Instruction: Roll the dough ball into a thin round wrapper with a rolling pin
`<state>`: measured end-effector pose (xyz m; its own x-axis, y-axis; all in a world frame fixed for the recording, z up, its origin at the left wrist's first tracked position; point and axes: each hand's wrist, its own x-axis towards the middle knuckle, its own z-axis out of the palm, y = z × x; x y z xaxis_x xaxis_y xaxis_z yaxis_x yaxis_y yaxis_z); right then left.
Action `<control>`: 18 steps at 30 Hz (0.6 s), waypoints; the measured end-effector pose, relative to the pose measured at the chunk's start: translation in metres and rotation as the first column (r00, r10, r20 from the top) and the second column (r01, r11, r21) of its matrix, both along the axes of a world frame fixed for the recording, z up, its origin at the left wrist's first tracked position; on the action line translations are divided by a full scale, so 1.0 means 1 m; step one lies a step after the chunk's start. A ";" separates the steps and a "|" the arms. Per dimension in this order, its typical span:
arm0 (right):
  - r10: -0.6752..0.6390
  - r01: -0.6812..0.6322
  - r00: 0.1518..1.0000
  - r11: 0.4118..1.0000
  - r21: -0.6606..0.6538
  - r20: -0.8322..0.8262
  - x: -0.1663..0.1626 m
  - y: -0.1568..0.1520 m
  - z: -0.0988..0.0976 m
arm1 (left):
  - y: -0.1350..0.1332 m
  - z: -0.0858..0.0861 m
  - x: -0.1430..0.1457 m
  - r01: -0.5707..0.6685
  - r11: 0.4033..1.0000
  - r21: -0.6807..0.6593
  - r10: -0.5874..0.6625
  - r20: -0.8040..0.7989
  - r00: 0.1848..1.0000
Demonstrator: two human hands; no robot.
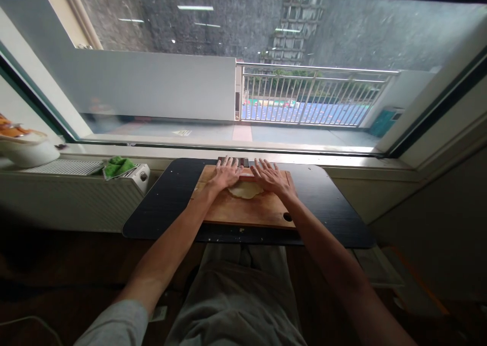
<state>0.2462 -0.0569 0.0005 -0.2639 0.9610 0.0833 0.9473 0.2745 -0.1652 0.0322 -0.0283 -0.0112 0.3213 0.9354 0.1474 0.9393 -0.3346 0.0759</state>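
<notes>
Fingers of both hands are lying spread and flat, palms down, gripping nothing — the left hand (225, 173) and the right hand (271, 176) are resting side by side at the far end of the board, seemingly over a rolling pin (247, 174), though little of it is showing between them.

Going from big to small: the dark surface (331, 204) is standing under the window, carrying a wooden cutting board (243, 211), and on the board a pale round of dough (245, 189) is lying just below the hands, touching them.

To roll well here, I judge both palms should be pressing evenly and travelling together — one heavier side would be thinning the dough unevenly. Light strokes and turning the round between passes should be keeping it circular and unstuck.

A green cloth (117, 166) is sitting on the radiator to the left.
</notes>
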 end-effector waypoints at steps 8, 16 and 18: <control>0.110 -0.110 0.994 0.994 -0.026 -0.024 0.007 -0.052 -0.016 | -0.055 -0.011 -0.013 0.028 0.997 0.068 -0.030 0.028 0.999; 0.369 -0.370 0.927 0.929 -0.001 -0.068 0.026 -0.090 -0.023 | -0.088 -0.009 -0.027 0.090 0.992 0.087 -0.092 0.015 0.996; 0.374 -0.377 0.922 0.926 -0.016 -0.098 0.027 -0.100 -0.022 | -0.093 -0.010 -0.032 0.114 0.990 0.082 -0.115 0.014 0.993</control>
